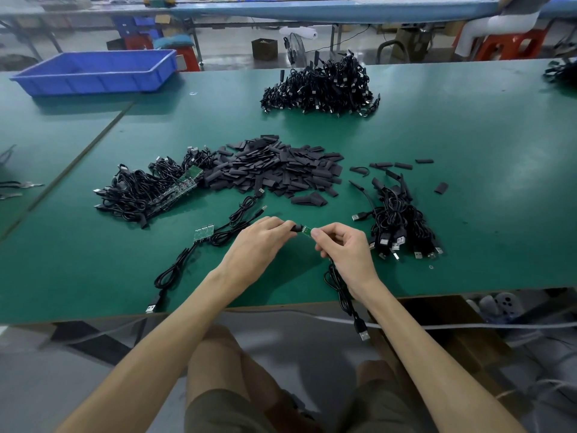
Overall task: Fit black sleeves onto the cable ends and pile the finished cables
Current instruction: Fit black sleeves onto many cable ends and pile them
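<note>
The left hand [259, 237] pinched a sleeve [295, 228], likely soft and light, just beside the stiff-looking, probably fragile board [307, 230], which the right hand [343, 245] pinched near its end.

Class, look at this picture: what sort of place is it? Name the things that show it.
Probably a factory assembly bench: heaps of black cables and loose black sleeves on a long green table, with a blue bin.

Head view, down over table [468, 170], close
</note>
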